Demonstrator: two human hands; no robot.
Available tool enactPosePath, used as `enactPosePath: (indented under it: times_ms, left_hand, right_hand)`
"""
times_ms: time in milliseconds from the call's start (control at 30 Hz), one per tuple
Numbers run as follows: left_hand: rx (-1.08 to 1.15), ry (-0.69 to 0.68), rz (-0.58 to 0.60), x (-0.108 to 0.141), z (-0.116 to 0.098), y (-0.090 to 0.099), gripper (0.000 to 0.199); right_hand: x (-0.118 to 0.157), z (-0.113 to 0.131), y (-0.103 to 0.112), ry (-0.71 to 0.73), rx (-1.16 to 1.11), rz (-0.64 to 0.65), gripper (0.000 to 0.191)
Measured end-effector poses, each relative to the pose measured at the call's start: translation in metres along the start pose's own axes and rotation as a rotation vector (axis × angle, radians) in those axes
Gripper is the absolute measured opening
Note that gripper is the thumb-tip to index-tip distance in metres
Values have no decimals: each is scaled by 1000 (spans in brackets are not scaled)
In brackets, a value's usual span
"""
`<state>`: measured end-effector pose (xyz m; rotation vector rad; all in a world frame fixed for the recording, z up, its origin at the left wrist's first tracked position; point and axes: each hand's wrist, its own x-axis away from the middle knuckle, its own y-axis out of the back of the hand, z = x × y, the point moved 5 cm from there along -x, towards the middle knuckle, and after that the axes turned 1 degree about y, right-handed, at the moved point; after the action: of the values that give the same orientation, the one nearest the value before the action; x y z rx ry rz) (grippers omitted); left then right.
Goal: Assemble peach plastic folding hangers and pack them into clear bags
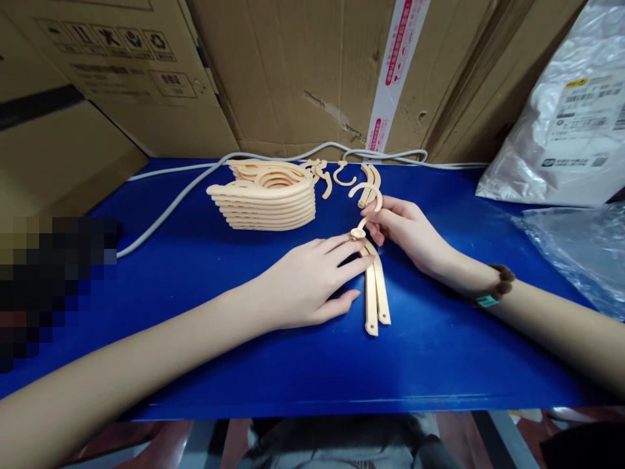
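A cream plastic folding hanger point(371, 286) lies on the blue table with its two arms folded side by side toward me. My left hand point(317, 280) rests palm down over it, fingers stretched and spread, the tips touching the joint and upper arms. The thumb lies apart from the hanger. My right hand point(403, 228) is closed in a pinch on the hanger's hook point(365, 189), just above the round joint. Behind the hook are some curved cream hanger pieces point(371, 177). A loose hook point(346, 177) lies left of them.
A neat stack of cream hangers point(273, 202) stands left of my hands. A grey cable point(195, 170) runs along the back of the blue table point(273, 371). Cardboard boxes point(303, 78) wall off the rear. Plastic-wrapped packages point(561, 143) occupy the right side.
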<state>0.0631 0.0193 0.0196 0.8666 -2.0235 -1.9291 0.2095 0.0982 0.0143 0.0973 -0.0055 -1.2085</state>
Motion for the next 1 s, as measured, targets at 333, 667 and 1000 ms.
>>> enactPosePath:
  times_ms: [333,667,1000]
  left_hand:
    - [-28,-6,25,7,3,-4,48]
    - [-13,-57,-76,9,5,7,45]
    - [72,208,-175,11,11,14,23]
  right_hand:
    - [1,-3,4,-33,-7,65,32]
    - [0,-6,7,-7,-74,38,30]
    - [1,-4,7,-26,-112,94,17]
